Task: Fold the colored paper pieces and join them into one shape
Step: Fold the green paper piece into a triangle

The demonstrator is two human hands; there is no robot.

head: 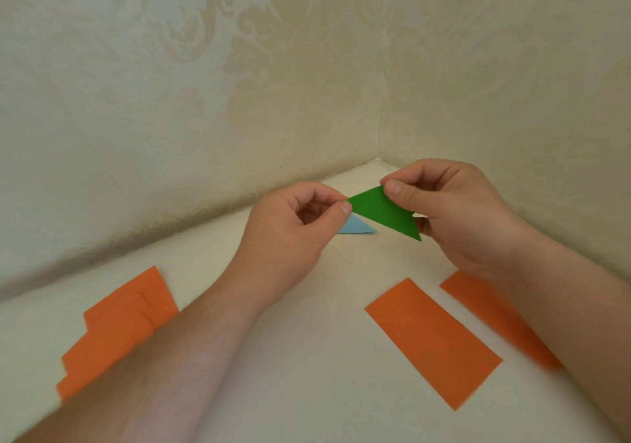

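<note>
Orange paper strips (pixel 432 342) on white table (pixel 307 357), damask-papered corner (pixel 380 118) behind

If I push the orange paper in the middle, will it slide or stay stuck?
The orange paper would probably slide easily: it lies flat and loose on the smooth white table. It looks thin, so likely very light and bendy if lifted by one corner. It should not roll or tip.

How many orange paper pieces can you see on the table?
At least 3: a layered orange stack left of the left forearm, which may hide more sheets, one orange rectangle between the forearms, and one orange strip partly under the right forearm.
</note>
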